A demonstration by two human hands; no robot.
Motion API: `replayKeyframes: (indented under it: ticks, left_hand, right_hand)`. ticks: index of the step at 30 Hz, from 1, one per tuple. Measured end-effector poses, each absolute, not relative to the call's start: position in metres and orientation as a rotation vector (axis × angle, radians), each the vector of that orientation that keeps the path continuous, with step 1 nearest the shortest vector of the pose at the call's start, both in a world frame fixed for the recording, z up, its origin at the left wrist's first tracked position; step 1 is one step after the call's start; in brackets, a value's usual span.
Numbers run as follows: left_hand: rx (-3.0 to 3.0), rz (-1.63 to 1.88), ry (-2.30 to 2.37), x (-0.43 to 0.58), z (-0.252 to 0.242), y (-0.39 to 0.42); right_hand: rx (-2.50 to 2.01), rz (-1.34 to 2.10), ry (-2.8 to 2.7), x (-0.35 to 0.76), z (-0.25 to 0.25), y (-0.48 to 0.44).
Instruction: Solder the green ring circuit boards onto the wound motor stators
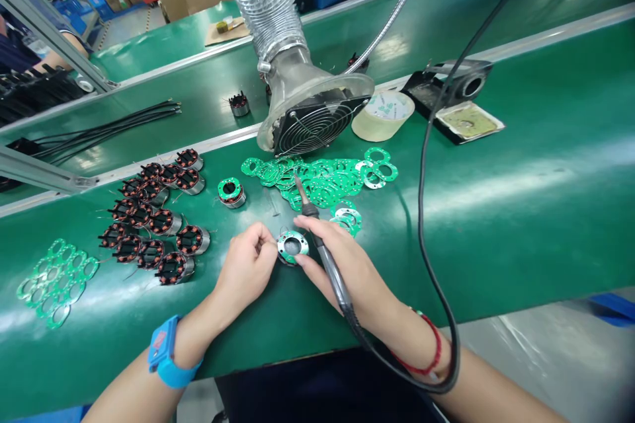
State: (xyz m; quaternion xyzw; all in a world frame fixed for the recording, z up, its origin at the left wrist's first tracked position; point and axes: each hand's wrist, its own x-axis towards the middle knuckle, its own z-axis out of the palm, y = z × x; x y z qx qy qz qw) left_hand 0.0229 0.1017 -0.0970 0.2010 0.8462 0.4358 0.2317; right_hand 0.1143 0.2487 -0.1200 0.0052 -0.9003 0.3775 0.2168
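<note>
A motor stator topped with a ring-shaped circuit board (292, 244) stands on the green bench between my hands. My left hand (249, 258) is closed in a pinch at the board's left edge; what its fingertips hold is too small to make out. In my right hand (347, 261) lies a soldering iron (327, 258), its tip pointing up and away over a pile of green ring boards (322, 182). The right thumb and fingers also reach around the stator's right side. Just behind stands another stator with a green board (231, 192) on top.
Several bare stators (153, 215) with copper windings stand at left, beside a sheet of ring boards (57, 283). An extractor hood (317, 112) hangs low behind the pile. A tape roll (383, 114) and soldering-iron stand (451, 99) sit at back right. The iron's cable (421, 211) loops over my right forearm.
</note>
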Motion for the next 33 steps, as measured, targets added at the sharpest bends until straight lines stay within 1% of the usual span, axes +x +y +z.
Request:
replayKeyframes:
  ticks: [3,6,10,12,16,22,28,33]
  left_hand:
    - [0.547,1.235,2.273,0.02,-0.098,0.1]
    - [0.595,1.287,2.233,0.019,-0.096,0.094]
    - [0.965,1.097,2.282,0.028,-0.098,0.091]
    - [1.053,1.027,2.366,0.035,-0.103,0.094]
    - [1.085,1.052,2.436,0.042,-0.112,0.102]
    - [1.206,1.044,2.405,0.035,-0.109,0.104]
    - [1.32,1.021,2.299,0.026,-0.111,0.098]
    - [1.137,1.074,2.381,0.033,-0.108,0.09]
  right_hand:
    - [-0.053,1.13,-2.499,0.116,-0.121,0.246]
    - [-0.108,1.14,-2.488,0.117,-0.122,0.244]
    - [-0.098,1.064,-2.469,0.117,-0.122,0.242]
    - [-0.084,1.014,-2.462,0.116,-0.121,0.241]
    - [-0.089,0.925,-2.455,0.119,-0.119,0.238]
    - [-0.115,0.86,-2.455,0.124,-0.121,0.229]
    - [-0.072,0.929,-2.503,0.122,-0.125,0.229]
    - [-0.163,1.011,-2.49,0.118,-0.127,0.232]
